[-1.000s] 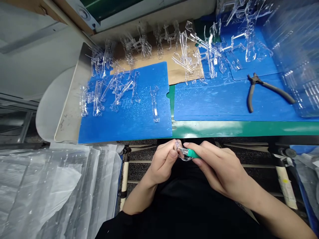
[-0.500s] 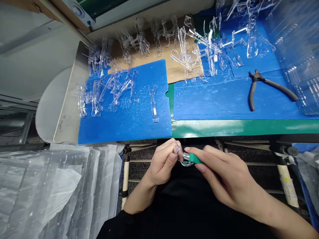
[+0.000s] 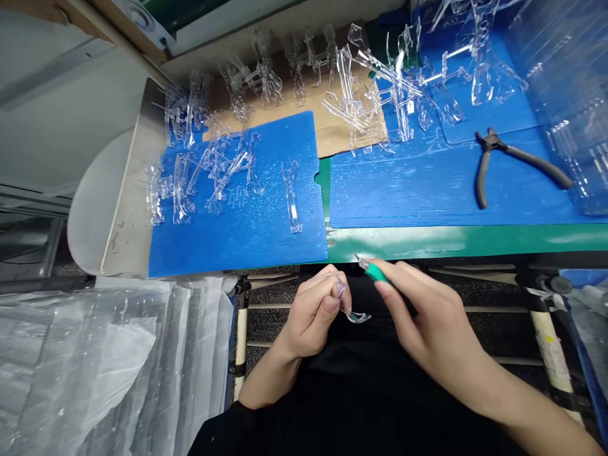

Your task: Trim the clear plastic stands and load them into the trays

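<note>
The left hand (image 3: 314,315) is closed in a loose fist, thumb pressed against the bent forefinger, pinching a clear plastic piece (image 3: 357,318). One curved end of that piece sticks out toward 4 o'clock; most of the rest is hidden in the fingers. The right hand (image 3: 430,310) is wrapped snugly around the green handle of a knife (image 3: 377,272), thumb and forefinger near the metal end. The blade points toward 11 o'clock and stands apart from the plastic, with a small gap between them; the knife lies at 1 o'clock from the piece's exposed end.

Both hands are at the 6 o'clock side of the front edge of the green table (image 3: 475,240), near that edge. The blade tip overlaps its green strip in view; its height above cannot be told. Between 11 and 12 o'clock from the left hand, a single clear part (image 3: 292,202) lies on the left blue sheet (image 3: 237,244), well apart from the fingers. At 1 o'clock from the right hand, pliers (image 3: 493,142) lie with spread handles on the right blue sheet (image 3: 403,196). A pale metal side wall (image 3: 130,215) bounds the table at 10 o'clock.
</note>
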### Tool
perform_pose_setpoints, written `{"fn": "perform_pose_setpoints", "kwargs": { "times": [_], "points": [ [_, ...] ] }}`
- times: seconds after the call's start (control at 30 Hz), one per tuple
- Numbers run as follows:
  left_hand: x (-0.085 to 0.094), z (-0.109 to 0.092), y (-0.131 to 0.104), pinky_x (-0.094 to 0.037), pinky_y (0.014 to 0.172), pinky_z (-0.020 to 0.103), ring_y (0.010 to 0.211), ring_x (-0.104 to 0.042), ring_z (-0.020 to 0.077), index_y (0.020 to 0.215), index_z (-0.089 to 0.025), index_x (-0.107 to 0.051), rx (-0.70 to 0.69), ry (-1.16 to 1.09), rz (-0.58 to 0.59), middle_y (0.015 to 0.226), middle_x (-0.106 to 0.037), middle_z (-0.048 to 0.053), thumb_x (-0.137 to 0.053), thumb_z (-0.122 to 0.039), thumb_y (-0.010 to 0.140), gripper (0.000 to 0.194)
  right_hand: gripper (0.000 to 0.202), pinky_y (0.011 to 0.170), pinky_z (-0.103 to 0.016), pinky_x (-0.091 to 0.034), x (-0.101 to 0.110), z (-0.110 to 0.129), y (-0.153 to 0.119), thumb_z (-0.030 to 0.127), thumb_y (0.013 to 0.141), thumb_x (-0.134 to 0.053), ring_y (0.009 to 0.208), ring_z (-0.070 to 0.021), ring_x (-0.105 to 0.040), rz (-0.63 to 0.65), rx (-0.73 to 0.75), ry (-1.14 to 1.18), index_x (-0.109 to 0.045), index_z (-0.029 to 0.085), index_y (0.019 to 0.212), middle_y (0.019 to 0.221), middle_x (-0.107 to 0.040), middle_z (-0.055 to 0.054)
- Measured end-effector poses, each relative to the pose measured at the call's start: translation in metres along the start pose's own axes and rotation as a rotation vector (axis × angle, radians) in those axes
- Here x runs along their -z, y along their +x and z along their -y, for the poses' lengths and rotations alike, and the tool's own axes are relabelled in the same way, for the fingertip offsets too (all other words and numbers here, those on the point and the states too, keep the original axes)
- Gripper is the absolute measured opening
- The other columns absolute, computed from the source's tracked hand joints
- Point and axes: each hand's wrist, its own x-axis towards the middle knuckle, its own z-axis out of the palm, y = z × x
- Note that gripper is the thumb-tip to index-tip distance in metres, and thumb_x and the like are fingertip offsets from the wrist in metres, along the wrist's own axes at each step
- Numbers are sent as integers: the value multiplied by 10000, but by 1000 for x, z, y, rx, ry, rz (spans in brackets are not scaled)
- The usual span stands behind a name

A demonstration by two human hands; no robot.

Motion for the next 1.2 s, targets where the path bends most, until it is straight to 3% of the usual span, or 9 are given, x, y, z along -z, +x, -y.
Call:
{"fn": "perform_pose_setpoints", "kwargs": {
  "times": [0.23,0.43,0.57,0.7,0.77,0.9,1.03,1.13,1.2],
  "points": [
    [-3,-1,0,-404,730,389,711,-526,204,878,-207,-605,32,-9,-1,761,-622,63,-400,-455,1196,453,268,1000,-369,-623,0,-6,4,197,1159,-559,1139,-236,-782,-38,-83,89,-704,251,1377,1252,-802,-85],
    [-7,2,-1,-405,732,369,742,-525,199,913,-195,-633,43,-90,-10,779,-590,53,-418,-428,1195,424,167,610,-266,-527,2,5,4,307,1020,-815,644,-135,-627,-33,-180,390,-767,238,1165,835,-719,17],
    [-9,1,-2,-458,746,346,776,-574,193,992,-178,-699,123,-93,17,845,-633,66,-426,-474,1194,451,81,651,-286,-542,1,10,4,288,972,-858,666,-147,-636,-82,-173,498,-812,222,984,784,-730,3],
    [-13,-1,5,-575,791,316,824,-712,189,1393,-175,-687,251,-286,222,935,-756,89,-551,-434,1173,367,227,478,-235,-399,5,-6,5,399,998,-840,488,-86,-481,-153,-300,717,-767,201,915,661,-625,43],
    [-18,-1,11,-614,743,292,759,-757,177,1498,-185,-619,336,-406,315,958,-804,95,-622,-386,1149,402,279,422,-218,-312,11,-18,3,453,973,-864,437,-58,-369,-247,-351,764,-751,198,980,634,-534,86],
    [-36,0,20,-666,719,295,699,-791,174,1415,-196,-708,390,-190,255,991,-848,91,-667,-375,1126,342,426,648,-257,-588,22,-22,-19,307,956,-886,674,-127,-673,-636,-210,259,-727,235,1344,891,-727,16],
    [-60,11,23,-718,707,419,783,-841,273,1341,-290,-802,24,305,204,1102,-876,69,-719,-430,1071,316,209,966,-256,-648,24,-9,-51,304,1045,-787,1001,-187,-824,-617,-108,-124,-798,222,1238,1166,-849,-58],
    [-94,24,33,-627,494,421,607,-792,296,1387,-294,-798,-334,450,162,1038,-879,78,-699,-457,1065,374,265,974,-237,-638,38,-13,-71,396,1081,-752,1013,-177,-829,-661,-180,-234,-781,177,1227,1177,-857,-69],
    [-123,21,39,-625,503,383,587,-785,266,1449,-293,-766,-509,424,220,1043,-879,71,-694,-397,1076,393,299,909,-232,-634,57,-10,-92,444,1087,-743,940,-163,-813,-668,-212,-262,-767,165,1191,1110,-850,-65]
  ]
}}
